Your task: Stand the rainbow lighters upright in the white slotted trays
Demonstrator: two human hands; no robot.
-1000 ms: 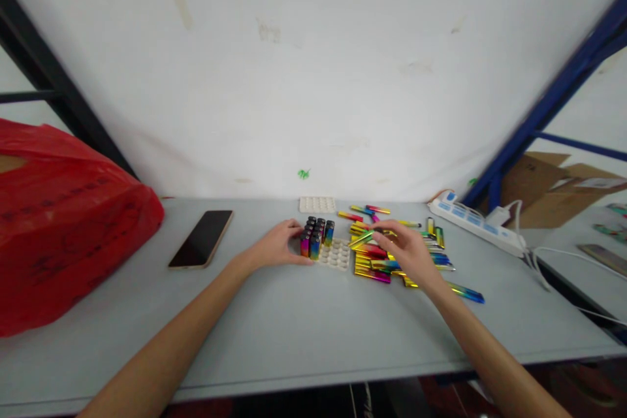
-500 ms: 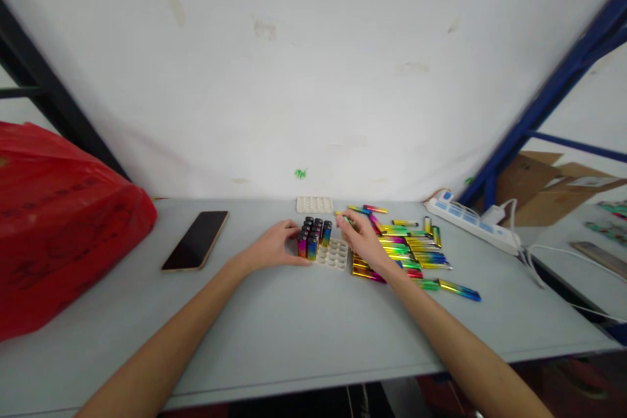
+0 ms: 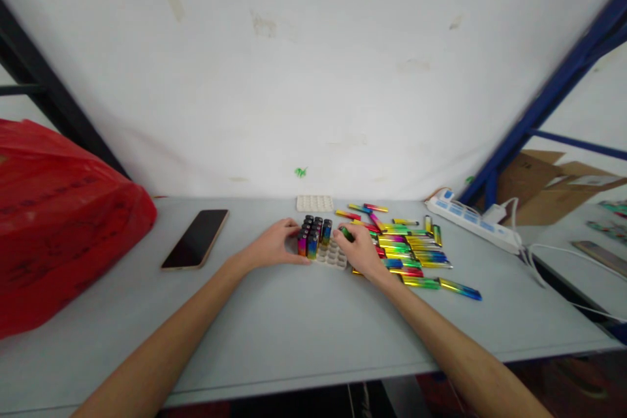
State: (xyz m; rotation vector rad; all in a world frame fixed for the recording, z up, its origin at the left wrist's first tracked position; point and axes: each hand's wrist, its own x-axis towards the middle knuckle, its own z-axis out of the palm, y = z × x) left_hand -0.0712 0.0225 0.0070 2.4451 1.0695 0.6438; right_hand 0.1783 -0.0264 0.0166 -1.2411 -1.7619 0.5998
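Note:
A white tray (image 3: 335, 257) with rows of round hollows lies on the table before me. Several shiny multicoloured lighters (image 3: 312, 247) with black tops stand upright in its left part. My left hand (image 3: 275, 245) curls round the tray's left end, thumb along the front and fingers behind, holding it. In my right hand (image 3: 360, 247), above the tray's right side, a dark green lighter (image 3: 347, 234) is pinched, its black end showing. Right of the tray, a heap of loose lighters (image 3: 411, 246) lies flat, some hidden behind my right hand.
A second white tray (image 3: 314, 203) lies by the wall. On the left are a phone (image 3: 196, 240) and a red plastic bag (image 3: 63, 228). A white power strip (image 3: 473, 224) with cables and a cardboard box (image 3: 553, 186) sit at the right.
My right hand has come slightly lower and nearer to the tray, turning the lighter so its dark end shows. My left hand stays at the tray.

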